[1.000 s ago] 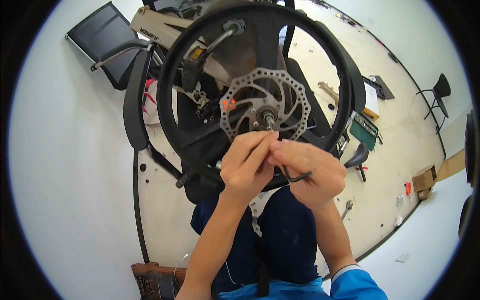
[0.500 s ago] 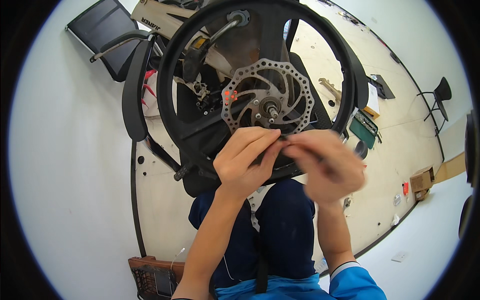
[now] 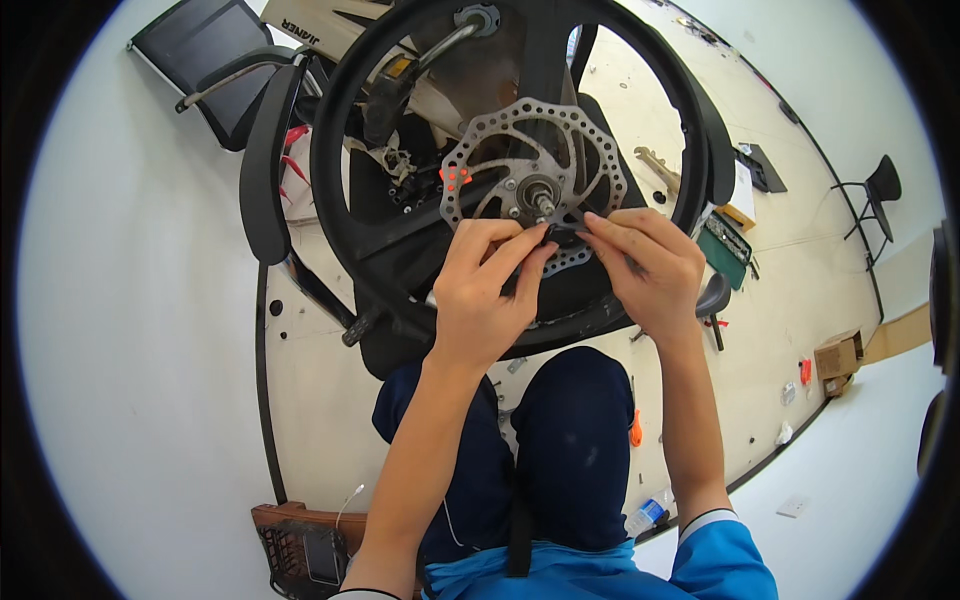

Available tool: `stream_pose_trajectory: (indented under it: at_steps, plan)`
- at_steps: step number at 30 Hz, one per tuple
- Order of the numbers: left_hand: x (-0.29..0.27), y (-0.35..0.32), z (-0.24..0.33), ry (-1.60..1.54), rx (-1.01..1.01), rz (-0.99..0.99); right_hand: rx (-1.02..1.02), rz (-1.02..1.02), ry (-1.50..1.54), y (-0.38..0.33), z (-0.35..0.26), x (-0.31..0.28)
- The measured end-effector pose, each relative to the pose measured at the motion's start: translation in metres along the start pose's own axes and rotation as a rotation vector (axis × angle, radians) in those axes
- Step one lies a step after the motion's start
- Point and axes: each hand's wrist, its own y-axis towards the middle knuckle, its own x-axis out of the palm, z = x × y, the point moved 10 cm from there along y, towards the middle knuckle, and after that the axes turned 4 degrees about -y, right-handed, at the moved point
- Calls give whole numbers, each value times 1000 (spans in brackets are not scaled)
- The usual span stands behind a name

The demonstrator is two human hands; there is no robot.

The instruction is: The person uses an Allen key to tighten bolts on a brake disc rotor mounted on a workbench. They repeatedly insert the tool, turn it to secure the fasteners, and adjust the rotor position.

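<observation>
Hands — dark piece between, brake disc behind

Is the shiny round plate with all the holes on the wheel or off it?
On: the holed disc sits at the black wheel's middle, with bolt heads around the axle. How tight, I can't tell.

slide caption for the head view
Left hand pinching a small dark part, right hand beside it, over a black wheel with brake disc.

The left hand pinches a small dark part over a perforated metal disc, the right hand just beside it.
</observation>
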Motion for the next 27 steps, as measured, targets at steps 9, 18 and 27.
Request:
stream_pose_trajectory:
  at_steps: [9,18,27]
  plan:
    - [-2,3,-2,46,-36,62,-194,37,-62,7,-11,0]
    - [2,6,-1,65,-17,64,-238,-5,-39,14,-12,3]
    - [4,1,12,144,117,40,159,-303,258,-3,16,25]
